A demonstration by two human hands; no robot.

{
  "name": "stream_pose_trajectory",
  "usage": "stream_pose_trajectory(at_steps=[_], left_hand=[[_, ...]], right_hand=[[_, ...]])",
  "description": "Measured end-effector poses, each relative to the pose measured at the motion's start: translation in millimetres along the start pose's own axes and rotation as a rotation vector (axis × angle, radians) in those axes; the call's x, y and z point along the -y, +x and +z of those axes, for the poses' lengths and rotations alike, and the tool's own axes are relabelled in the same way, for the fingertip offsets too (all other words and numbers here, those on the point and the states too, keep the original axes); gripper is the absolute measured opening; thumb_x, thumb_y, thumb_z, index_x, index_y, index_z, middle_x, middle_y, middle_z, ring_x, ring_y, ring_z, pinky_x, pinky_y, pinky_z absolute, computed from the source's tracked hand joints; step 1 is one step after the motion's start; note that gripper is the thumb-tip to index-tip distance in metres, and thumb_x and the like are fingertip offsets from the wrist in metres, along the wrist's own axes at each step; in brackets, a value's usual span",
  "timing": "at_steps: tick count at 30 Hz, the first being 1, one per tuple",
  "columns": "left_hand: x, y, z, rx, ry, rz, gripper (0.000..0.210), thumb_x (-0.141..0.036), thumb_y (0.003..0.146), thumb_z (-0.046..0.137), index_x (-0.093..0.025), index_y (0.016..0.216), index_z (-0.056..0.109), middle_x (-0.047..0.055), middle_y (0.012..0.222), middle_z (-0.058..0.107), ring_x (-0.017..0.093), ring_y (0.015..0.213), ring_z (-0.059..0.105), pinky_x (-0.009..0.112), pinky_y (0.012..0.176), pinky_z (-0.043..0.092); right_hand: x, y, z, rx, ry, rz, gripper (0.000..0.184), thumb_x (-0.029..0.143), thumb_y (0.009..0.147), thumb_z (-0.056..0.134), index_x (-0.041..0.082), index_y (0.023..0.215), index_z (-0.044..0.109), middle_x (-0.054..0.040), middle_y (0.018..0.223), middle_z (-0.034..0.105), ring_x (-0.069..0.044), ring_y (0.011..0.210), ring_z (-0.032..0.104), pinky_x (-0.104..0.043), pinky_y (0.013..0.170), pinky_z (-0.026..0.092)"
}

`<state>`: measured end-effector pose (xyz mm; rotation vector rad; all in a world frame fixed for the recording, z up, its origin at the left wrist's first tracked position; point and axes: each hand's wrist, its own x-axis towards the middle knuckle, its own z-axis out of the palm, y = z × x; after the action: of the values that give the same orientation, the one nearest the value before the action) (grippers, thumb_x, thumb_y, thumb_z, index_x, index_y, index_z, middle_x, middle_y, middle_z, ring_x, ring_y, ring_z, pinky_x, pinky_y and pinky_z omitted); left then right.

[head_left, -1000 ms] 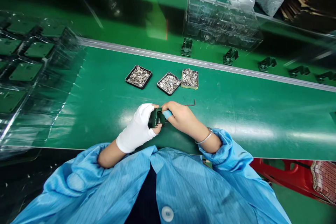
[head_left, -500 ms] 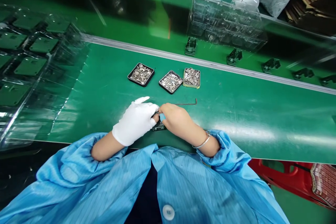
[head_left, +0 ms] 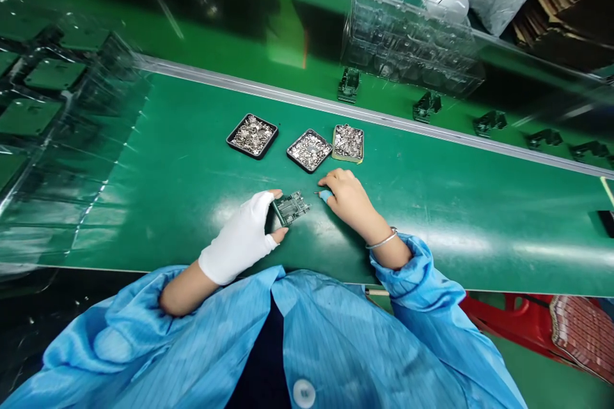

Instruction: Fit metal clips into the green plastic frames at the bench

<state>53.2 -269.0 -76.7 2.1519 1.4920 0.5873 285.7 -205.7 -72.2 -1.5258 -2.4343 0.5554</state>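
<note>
My left hand (head_left: 244,230), in a white glove with bare fingertips, grips a small dark green mechanical part (head_left: 291,208) by its left end. The part has an open frame with slots and prongs that point right, and it is held above the table. To its right, my right hand (head_left: 349,197) is closed, apart from the part, with a blue wrap on one finger. A short dark tip of a thin rod-like tool (head_left: 316,192) sticks out from its fingers; the rest of the tool is hidden by the hand.
Three small trays of shiny metal pieces, the left (head_left: 252,136), middle (head_left: 309,151) and right one (head_left: 348,142), lie beyond my hands. Several similar green parts (head_left: 349,85) line the strip behind the metal rail (head_left: 268,91). Clear plastic trays (head_left: 57,70) stand left; a red chair (head_left: 515,319) is at right.
My hands have moved apart, the right one shifting right and away from the part. The part now shows in my left hand. The long L-shaped rod beyond my hands is out of sight.
</note>
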Motion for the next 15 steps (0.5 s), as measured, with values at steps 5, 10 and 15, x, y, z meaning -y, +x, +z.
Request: stream_pose_trajectory(at_steps=[5,10,15], left_hand=[[5.0,0.0,2.9,-0.007,-0.080,-0.064,0.059,-0.039,0.080,0.057,-0.015,0.131,0.040,0.015,0.127,0.056,0.030,0.117,0.057,0.044,0.097,0.048],[6.9,1.4,1.4,0.005,-0.112,-0.073,0.058,-0.040,0.081,0.056,-0.016,0.131,0.041,0.014,0.126,0.057,0.029,0.117,0.056,0.044,0.099,0.046],[7.7,1.0,0.9,0.024,-0.129,-0.074,0.056,-0.035,0.079,0.057,-0.016,0.129,0.042,0.012,0.125,0.057,0.029,0.117,0.056,0.043,0.100,0.045]], right_hand=[[-4.9,1.8,5.0,0.065,0.139,-0.120,0.024,0.004,0.084,0.043,0.016,0.094,0.060,-0.0082,0.095,0.061,-0.021,0.093,0.054,-0.032,0.085,0.042],[5.7,0.8,9.2,0.126,0.184,-0.191,0.030,0.001,0.080,0.043,0.018,0.097,0.061,-0.0057,0.098,0.062,-0.018,0.096,0.056,-0.028,0.085,0.042],[19.1,0.8,1.9,0.193,0.081,-0.081,0.035,0.001,0.078,0.043,0.021,0.100,0.061,-0.0048,0.099,0.063,-0.019,0.097,0.058,-0.026,0.076,0.043]])
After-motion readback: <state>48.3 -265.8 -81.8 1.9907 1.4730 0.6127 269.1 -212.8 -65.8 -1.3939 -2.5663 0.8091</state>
